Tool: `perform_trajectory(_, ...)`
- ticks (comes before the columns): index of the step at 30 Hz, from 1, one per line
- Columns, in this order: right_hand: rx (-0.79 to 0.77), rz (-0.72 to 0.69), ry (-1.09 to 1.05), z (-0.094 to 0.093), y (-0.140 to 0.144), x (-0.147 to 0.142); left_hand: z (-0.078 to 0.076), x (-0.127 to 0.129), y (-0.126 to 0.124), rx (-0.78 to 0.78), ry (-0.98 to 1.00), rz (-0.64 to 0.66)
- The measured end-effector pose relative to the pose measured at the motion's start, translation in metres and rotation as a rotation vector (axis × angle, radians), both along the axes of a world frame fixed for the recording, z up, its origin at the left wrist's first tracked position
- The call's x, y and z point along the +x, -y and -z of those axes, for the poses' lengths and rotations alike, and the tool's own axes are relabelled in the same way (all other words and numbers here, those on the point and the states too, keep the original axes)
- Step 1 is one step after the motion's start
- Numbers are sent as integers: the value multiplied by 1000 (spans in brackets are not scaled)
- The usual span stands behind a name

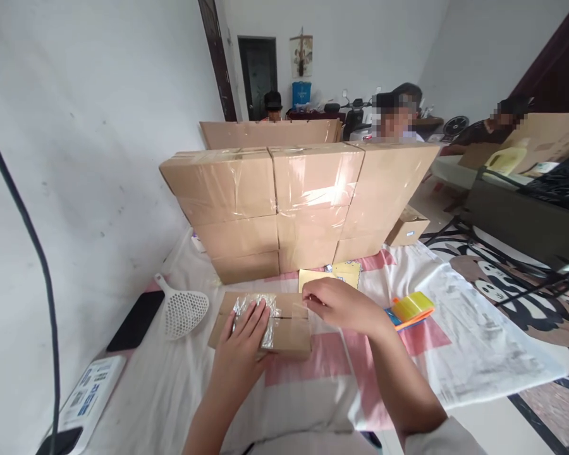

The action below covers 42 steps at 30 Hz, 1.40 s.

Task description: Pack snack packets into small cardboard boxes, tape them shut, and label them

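Observation:
A small flat cardboard box (287,335) lies on the cloth-covered table in front of me, with shiny clear tape (269,335) across its middle seam. My left hand (246,332) rests flat on the box's top, fingers stretched over the tape. At the box's far right corner is my right hand (329,303), its fingers curled and pinched together; whatever they might hold is hidden. Just behind that hand lie yellow printed papers (348,273). To the right sits a tape dispenser-like thing in yellow, orange and blue (410,309).
Stacked taped cartons (308,208) form a wall at the table's back. A white slotted scoop (184,309), a black phone-like slab (136,321) and a white labelled box (92,392) lie left. A black cable (33,234) hangs by the wall. Several people sit beyond.

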State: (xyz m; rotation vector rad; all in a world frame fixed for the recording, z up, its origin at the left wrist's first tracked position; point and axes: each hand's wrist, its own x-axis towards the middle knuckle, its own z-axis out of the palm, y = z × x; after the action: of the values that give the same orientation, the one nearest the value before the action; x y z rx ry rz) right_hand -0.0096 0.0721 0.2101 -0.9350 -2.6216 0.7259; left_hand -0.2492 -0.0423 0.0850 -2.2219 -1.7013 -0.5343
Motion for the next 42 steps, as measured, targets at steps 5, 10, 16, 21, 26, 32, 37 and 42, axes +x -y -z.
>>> perform_trajectory(5,-345,-187,-242,-27,2,5,-5,3,-1,-12,67,-6)
perform_trajectory(10,-560,-168,-132,-7,-10,-16,-6,2,1,-16,74,-6)
perform_trajectory(16,-367,28,90,20,-16,-38,-6,4,2,-40,59,-28)
perform_trajectory(21,-355,13,78,20,-18,-41,-7,3,2,-49,48,-22)
perform_trajectory(26,-258,-2,85,20,-20,-44,-8,3,2,-55,51,-23)
perform_trajectory(32,-432,-401,-124,-27,2,-33,-8,2,2,-38,67,-5)
perform_trajectory(37,-494,-388,-204,-32,-2,-33,-9,2,3,-71,98,-8)
perform_trajectory(42,-283,-68,126,17,-29,-51,-8,3,3,-64,110,-28)
